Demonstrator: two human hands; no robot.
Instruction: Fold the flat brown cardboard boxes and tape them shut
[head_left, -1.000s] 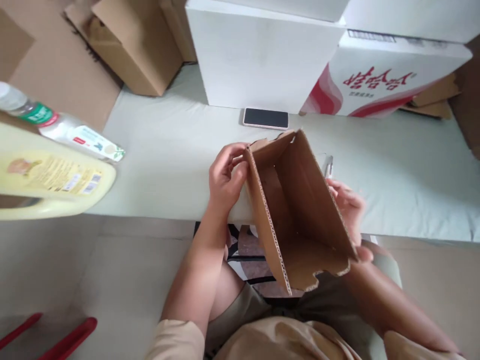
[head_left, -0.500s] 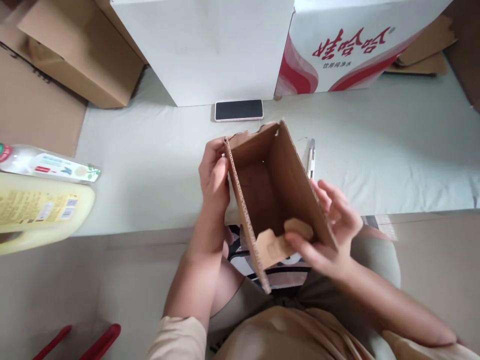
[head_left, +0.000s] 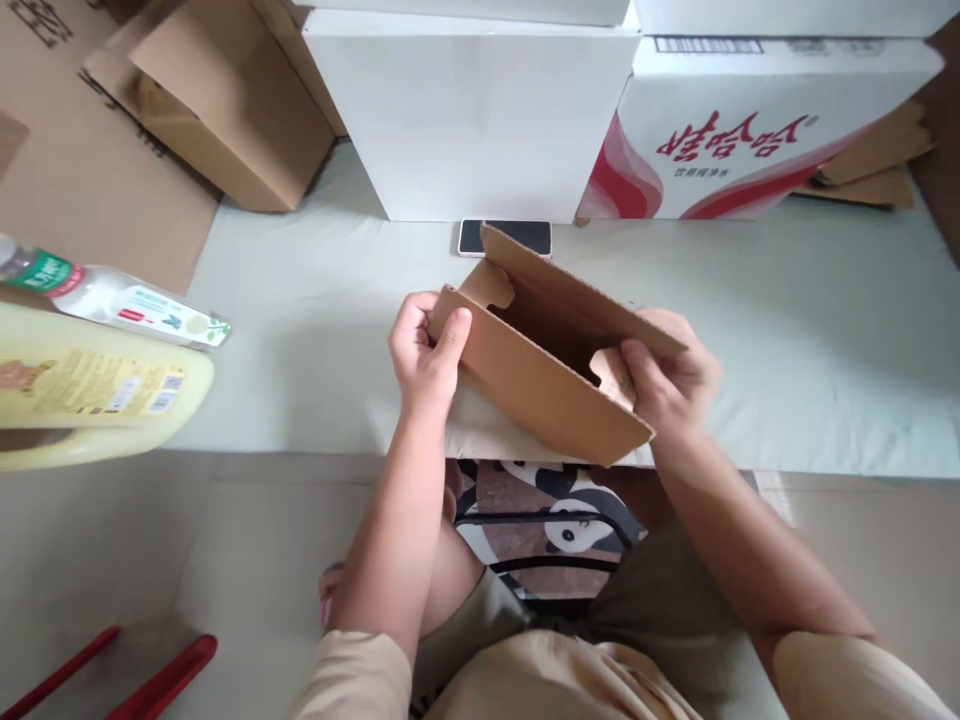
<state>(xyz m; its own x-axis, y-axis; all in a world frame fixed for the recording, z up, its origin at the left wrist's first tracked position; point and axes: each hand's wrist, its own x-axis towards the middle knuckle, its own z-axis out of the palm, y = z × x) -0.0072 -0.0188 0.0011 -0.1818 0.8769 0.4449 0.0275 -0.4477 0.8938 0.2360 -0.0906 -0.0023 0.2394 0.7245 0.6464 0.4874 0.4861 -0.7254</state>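
Observation:
Between my two hands is a brown cardboard box [head_left: 536, 375], tilted, with its open top facing up and away from me. My left hand [head_left: 427, 350] grips its left end, the thumb lying on the near panel. At the right end my right hand [head_left: 671, 375] is closed on the box, thumb over a small end flap [head_left: 613, 378] and the fingers behind the far panel. Small flaps fold in at both ends. Part of the box's far panel overlaps a phone [head_left: 499, 237] lying behind it on the pale cloth [head_left: 315, 370].
Large white cartons [head_left: 480, 120] stand along the back, one with red lettering [head_left: 735, 145]. Brown cardboard boxes [head_left: 225, 110] are at the back left. A bottle [head_left: 135, 300] and a yellow jug [head_left: 97, 385] lie at the left. Red bars [head_left: 161, 680] show at lower left.
The box has turned so its long side runs across, with its near panel now showing and its opening narrower. My right hand has moved up and gripped its right end. The view has shifted slightly.

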